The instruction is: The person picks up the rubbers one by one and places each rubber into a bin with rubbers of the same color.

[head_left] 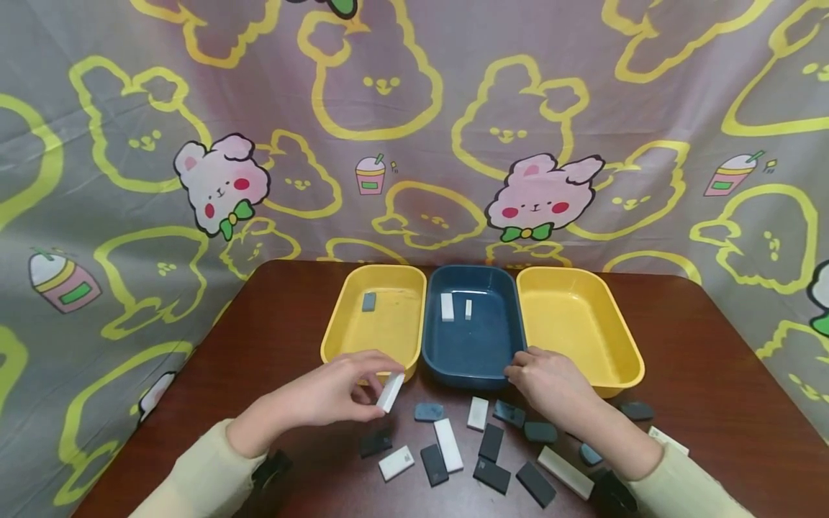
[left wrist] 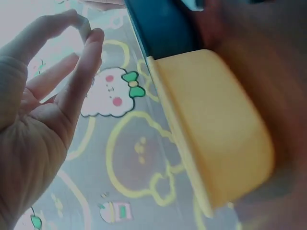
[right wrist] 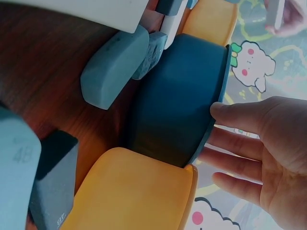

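My left hand point(head_left: 337, 392) pinches a white eraser point(head_left: 391, 393) between thumb and fingertips, tilted, just before the left yellow tray point(head_left: 378, 334). In the left wrist view only the edge of that eraser point(left wrist: 84, 29) shows. At the blue tray point(head_left: 476, 352), my right hand point(head_left: 550, 378) holds the near right rim; the right wrist view shows the thumb outside and the fingers beyond the rim. Two white erasers, one larger point(head_left: 447, 307) and one small point(head_left: 468, 309), lie in the blue tray. A grey-blue eraser point(head_left: 369, 301) lies in the left yellow tray.
Several white, black and grey-blue erasers lie scattered before the trays, among them a long pale one point(head_left: 565, 473) and a black one point(head_left: 535, 484). A second yellow tray point(head_left: 583, 334) stands right of the blue one. Behind the brown table point(head_left: 278, 324) hangs a patterned cloth point(head_left: 414, 158).
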`<state>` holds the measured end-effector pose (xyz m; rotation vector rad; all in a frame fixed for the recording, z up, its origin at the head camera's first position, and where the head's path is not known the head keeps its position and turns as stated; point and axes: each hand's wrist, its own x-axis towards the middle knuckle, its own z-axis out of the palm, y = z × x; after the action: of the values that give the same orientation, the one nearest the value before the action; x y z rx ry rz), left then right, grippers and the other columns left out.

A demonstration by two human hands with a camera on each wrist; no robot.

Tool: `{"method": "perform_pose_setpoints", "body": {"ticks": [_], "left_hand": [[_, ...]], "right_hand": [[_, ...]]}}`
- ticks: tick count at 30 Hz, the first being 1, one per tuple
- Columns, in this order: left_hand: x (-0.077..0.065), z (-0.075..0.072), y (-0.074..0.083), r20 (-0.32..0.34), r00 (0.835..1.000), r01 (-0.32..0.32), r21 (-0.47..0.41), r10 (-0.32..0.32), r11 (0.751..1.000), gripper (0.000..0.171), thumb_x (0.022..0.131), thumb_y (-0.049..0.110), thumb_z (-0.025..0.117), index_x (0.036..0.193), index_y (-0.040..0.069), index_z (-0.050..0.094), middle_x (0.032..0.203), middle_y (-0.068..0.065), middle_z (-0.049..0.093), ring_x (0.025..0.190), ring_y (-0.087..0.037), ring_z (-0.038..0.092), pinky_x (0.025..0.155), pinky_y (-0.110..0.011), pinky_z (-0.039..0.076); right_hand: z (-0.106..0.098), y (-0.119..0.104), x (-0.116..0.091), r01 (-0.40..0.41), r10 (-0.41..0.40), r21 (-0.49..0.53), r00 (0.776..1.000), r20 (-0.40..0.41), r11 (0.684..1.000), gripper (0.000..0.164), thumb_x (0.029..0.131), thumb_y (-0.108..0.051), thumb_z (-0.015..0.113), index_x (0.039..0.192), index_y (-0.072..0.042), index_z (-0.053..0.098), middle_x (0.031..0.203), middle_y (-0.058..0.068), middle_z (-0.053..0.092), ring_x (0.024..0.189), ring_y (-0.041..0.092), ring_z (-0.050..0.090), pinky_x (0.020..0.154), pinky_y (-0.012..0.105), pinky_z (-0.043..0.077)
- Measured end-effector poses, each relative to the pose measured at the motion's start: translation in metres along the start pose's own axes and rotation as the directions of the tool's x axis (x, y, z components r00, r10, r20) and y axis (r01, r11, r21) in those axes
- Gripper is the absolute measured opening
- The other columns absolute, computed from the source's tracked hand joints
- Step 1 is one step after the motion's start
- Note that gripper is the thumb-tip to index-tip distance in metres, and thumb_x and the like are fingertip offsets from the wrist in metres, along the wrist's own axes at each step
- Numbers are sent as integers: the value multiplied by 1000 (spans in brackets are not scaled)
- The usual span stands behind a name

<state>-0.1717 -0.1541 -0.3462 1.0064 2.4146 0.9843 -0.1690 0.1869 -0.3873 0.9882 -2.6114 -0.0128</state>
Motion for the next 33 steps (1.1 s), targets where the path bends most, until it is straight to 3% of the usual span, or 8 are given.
{"method": "perform_pose_setpoints", "body": {"ticks": [5, 9, 13, 17, 23, 28, 33], "left_hand": [[28, -14, 17, 18, 997, -75, 136, 74, 988, 56, 82, 4, 77, 133, 7, 56, 127, -4, 53, 90, -7, 61, 75, -20, 52], [56, -26, 32, 18, 997, -74, 306, 72, 949, 57, 82, 12, 78, 135, 12, 56, 129, -2, 53, 94, -7, 60, 79, -20, 49], [87, -38, 44, 41, 993, -116, 468, 109, 876, 59, 82, 21, 80, 136, 16, 57, 127, 0, 55, 94, -7, 57, 80, -19, 48], [121, -47, 53, 66, 984, -172, 572, 164, 802, 58, 82, 27, 80, 134, 14, 58, 123, -1, 57, 94, -11, 58, 78, -20, 48], [168, -46, 59, 81, 988, -151, 695, 132, 703, 60, 85, 38, 74, 136, 12, 57, 123, -2, 59, 96, -12, 57, 83, -24, 47], [201, -39, 54, 71, 996, -89, 720, 55, 688, 60, 87, 39, 72, 138, 11, 55, 131, -3, 56, 109, -14, 54, 96, -28, 44], [227, -27, 44, 57, 998, -42, 691, 4, 722, 60, 86, 31, 74, 138, 10, 53, 131, -4, 55, 110, -15, 52, 98, -29, 42]], "right_hand": [[1, 0, 0, -4, 4, -8, 1000, 9, 1000, 8, 77, -11, 82, 83, -9, 77, 70, 0, 63, 63, 14, 54, 59, 25, 51], [1, 0, 0, -1, 1, -12, 1000, 5, 1000, 8, 77, -11, 82, 82, -9, 77, 69, 0, 63, 62, 14, 54, 59, 25, 51], [2, 1, 1, 7, -7, -11, 1000, 7, 1000, 7, 77, -11, 82, 82, -9, 77, 68, -1, 62, 62, 13, 53, 58, 24, 50], [2, 1, 1, 11, -11, -4, 1000, 5, 1000, 7, 77, -10, 81, 82, -10, 77, 68, -1, 62, 61, 13, 52, 57, 23, 49], [4, 1, 1, 22, -22, -11, 1000, -4, 1000, 7, 77, -7, 81, 79, -11, 76, 66, -1, 59, 59, 12, 49, 55, 22, 47], [5, 1, 0, 27, -28, -16, 1000, -9, 999, 7, 77, -8, 81, 79, -11, 76, 65, -1, 58, 58, 12, 48, 54, 22, 46], [2, 2, -1, 22, -22, -15, 1000, -21, 1000, 7, 76, -8, 82, 79, -11, 76, 67, -1, 60, 59, 13, 50, 55, 23, 48]]}}
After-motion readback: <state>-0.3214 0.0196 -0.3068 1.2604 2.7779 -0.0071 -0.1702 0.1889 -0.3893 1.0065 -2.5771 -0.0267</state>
